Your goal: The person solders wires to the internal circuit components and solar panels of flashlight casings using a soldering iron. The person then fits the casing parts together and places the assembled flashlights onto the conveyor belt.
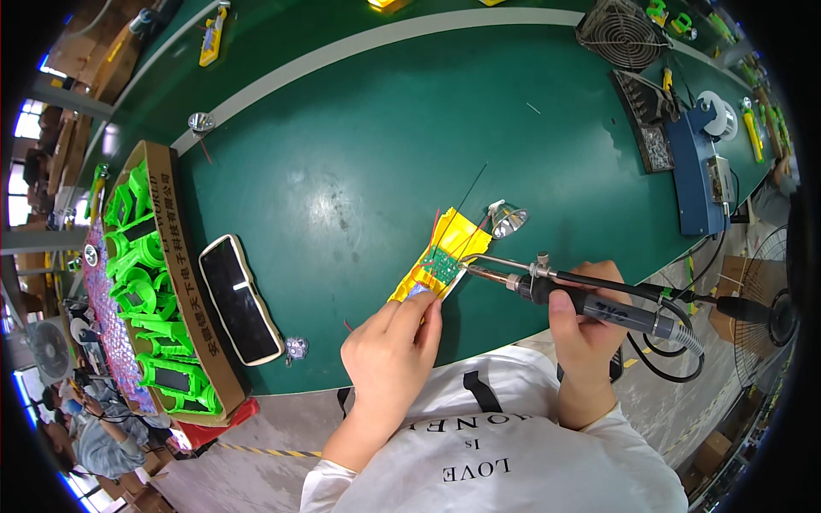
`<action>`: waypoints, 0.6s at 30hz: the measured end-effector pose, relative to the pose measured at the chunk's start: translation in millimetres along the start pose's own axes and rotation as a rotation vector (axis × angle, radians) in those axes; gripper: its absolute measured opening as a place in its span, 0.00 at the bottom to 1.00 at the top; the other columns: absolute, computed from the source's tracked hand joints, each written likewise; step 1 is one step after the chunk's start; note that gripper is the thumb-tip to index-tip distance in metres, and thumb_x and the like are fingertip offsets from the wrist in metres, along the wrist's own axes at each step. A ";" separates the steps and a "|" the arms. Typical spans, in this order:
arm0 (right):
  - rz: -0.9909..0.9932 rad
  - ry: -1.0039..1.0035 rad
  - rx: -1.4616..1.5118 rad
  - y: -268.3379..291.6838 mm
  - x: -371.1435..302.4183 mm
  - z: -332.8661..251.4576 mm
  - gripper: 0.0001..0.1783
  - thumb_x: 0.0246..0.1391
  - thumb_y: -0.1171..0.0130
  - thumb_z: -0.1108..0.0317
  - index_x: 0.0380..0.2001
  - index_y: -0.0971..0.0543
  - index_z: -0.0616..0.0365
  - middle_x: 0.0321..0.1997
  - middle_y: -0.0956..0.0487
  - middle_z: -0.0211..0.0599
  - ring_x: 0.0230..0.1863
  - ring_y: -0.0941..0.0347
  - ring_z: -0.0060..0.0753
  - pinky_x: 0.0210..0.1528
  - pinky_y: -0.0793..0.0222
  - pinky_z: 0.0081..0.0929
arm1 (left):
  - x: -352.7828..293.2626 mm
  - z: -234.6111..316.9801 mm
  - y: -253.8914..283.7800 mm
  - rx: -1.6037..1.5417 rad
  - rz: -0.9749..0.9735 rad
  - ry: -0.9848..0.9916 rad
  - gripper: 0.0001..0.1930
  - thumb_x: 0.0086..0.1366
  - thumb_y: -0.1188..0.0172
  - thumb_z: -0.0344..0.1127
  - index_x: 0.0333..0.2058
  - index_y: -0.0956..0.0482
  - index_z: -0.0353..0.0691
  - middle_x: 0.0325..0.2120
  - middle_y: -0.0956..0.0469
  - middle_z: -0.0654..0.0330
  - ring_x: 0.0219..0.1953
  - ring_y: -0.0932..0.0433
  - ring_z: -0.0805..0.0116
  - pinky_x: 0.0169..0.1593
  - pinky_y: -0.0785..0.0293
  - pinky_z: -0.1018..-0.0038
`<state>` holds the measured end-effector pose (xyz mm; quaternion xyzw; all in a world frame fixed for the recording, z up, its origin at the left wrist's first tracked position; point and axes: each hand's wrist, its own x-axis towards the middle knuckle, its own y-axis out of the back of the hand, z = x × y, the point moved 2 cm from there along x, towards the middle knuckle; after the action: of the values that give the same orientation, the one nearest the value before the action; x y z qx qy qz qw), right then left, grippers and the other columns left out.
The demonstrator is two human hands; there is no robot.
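Note:
My left hand has its thumb and fingers closed on the near end of a yellow plastic housing. A small green circuit board lies in the housing, with thin red and black wires coming off it. My right hand grips a soldering iron with a thin metal feed tube fixed along it. The iron's tip and the tube's end meet at the board's right edge; whether they touch it I cannot tell. Just beyond the housing rests a shiny cone-shaped reflector.
Left on the green table are a cardboard box of green plastic housings and a phone in a pale case. A blue solder-feeding machine and a small fan stand at the right. A black cable loops below the iron.

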<state>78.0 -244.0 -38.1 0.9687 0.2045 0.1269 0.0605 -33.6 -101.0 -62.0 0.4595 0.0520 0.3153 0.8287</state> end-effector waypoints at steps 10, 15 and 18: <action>-0.012 0.007 0.023 0.8 7.0 -2.2 0.09 0.41 0.42 0.77 0.24 0.33 0.65 0.19 0.33 0.29 0.19 0.42 0.14 0.19 0.47 0.13 | 11.8 5.7 -0.4 -0.014 -0.010 0.030 0.05 0.45 0.38 0.27 0.22 0.25 0.40 0.16 0.31 0.63 0.15 0.30 0.71 0.19 0.36 0.79; 0.030 0.053 0.074 3.7 1.1 3.7 0.10 0.42 0.43 0.76 0.27 0.33 0.65 0.21 0.32 0.30 0.21 0.42 0.15 0.22 0.46 0.13 | 9.4 -0.4 -2.3 -0.106 0.019 0.031 0.05 0.45 0.38 0.26 0.22 0.25 0.40 0.15 0.31 0.62 0.15 0.31 0.71 0.19 0.36 0.79; 0.088 -0.054 0.191 9.5 -6.3 11.4 0.11 0.44 0.43 0.74 0.28 0.34 0.64 0.21 0.33 0.30 0.21 0.43 0.14 0.22 0.47 0.12 | 7.3 -3.6 -2.5 -0.134 0.033 0.042 0.04 0.45 0.39 0.26 0.22 0.25 0.40 0.15 0.31 0.62 0.15 0.31 0.71 0.19 0.36 0.79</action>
<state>79.2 -256.0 -48.8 0.9812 0.1710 0.0834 -0.0324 -28.0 -95.1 -64.5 0.3970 0.0405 0.3415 0.8510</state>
